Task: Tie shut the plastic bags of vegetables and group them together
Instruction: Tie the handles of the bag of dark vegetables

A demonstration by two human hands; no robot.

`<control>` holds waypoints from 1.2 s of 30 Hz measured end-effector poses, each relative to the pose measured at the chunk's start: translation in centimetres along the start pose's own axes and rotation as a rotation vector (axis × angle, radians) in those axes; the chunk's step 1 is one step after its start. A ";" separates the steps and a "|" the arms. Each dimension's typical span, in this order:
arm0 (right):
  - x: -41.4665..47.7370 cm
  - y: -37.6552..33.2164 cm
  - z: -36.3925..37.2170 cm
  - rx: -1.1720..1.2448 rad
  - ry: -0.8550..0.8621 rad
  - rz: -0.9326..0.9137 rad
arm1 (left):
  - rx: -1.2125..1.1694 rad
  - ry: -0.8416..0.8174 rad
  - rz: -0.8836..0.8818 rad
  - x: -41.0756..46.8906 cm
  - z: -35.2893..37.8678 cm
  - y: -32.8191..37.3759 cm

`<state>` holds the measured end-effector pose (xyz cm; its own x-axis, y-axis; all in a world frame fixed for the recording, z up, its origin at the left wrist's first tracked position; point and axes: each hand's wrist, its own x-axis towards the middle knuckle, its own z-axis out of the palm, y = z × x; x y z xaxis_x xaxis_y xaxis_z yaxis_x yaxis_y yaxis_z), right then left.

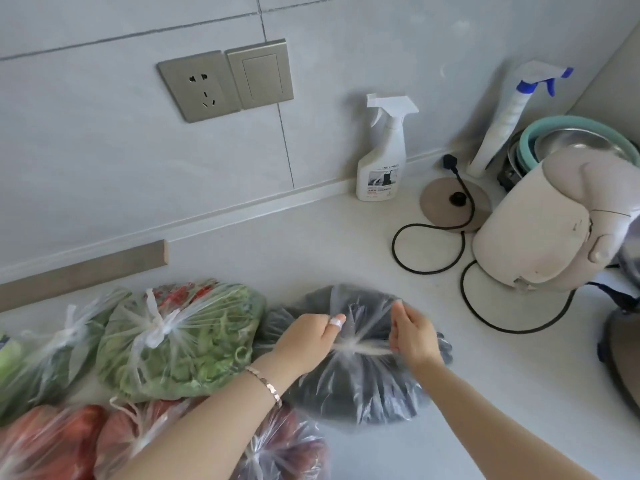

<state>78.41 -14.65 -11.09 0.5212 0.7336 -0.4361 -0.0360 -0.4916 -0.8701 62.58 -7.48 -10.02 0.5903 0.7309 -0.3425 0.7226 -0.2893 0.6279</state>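
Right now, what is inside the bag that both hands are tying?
Through the clear bag only a dark purplish-black mass shows. The left hand and right hand pull its handles; the plastic blurs which vegetable it is.

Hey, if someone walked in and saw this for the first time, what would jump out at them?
First, the two hands: the left hand and right hand pull the twisted handles of a dark vegetable bag at centre. To its left sits a cluster of knotted bags, the green leafy bag brightest. At the right, a white kettle stands beside its base.
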 end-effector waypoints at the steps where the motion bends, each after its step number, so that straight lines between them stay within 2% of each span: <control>1: 0.4 -0.9 -0.7 0.059 -0.008 0.007 | -0.044 0.029 -0.013 0.0 -0.1 0.2; 4: 0.5 -4.4 -2.0 0.007 -0.088 -0.171 | -0.225 -0.039 -0.016 -0.4 -0.8 1.4; 6: -0.2 -6.4 -1.8 -0.035 -0.205 -0.303 | -0.248 -0.104 0.039 -0.6 -0.7 2.6; 9: -0.8 -7.8 -0.2 -0.032 -0.356 -0.354 | -0.261 -0.059 0.059 -0.3 -0.8 4.2; 13: 0.2 -6.6 0.1 0.223 -0.300 -0.221 | -0.616 0.175 -0.181 -0.2 -1.3 4.3; 15: 0.1 -4.7 -0.1 0.041 -0.319 -0.215 | -0.769 0.207 -0.273 -0.5 -1.5 4.3; 18: -1.2 -2.1 0.9 -0.262 -0.417 -0.305 | -0.901 0.193 -0.320 -0.8 -1.8 4.8; 22: -1.6 -1.8 2.3 -0.268 -0.322 -0.337 | -1.179 0.186 -0.396 -0.8 -1.9 5.5; 25: -1.2 -1.7 3.2 -0.142 -0.226 -0.127 | -1.369 0.294 -0.502 -0.4 -2.5 5.3; 26: -1.1 -1.8 3.6 -0.126 -0.196 -0.083 | -1.403 0.336 -0.534 -0.3 -2.6 5.4; 28: -1.4 -1.8 4.2 -0.233 -0.202 -0.150 | -1.445 0.370 -0.568 -0.2 -2.7 5.5; 30: -2.0 -1.5 4.3 -0.421 -0.239 -0.359 | -1.456 0.353 -0.565 0.2 -2.9 6.0; 32: -2.1 -0.5 4.2 -0.501 -0.263 -0.553 | -1.450 0.318 -0.584 1.1 -3.1 6.6; 34: -2.2 -0.1 4.0 -0.479 -0.293 -0.574 | -1.413 0.255 -0.604 1.8 -3.1 7.3; 36: -2.1 -0.1 4.1 -0.411 -0.295 -0.491 | -1.344 0.180 -0.594 2.3 -3.0 7.5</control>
<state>73.82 -14.23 -11.03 0.1400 0.9840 -0.1103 0.4997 -0.1663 -0.8501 68.28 -6.15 -3.96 0.2102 0.6287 -0.7487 -0.0895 0.7749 0.6257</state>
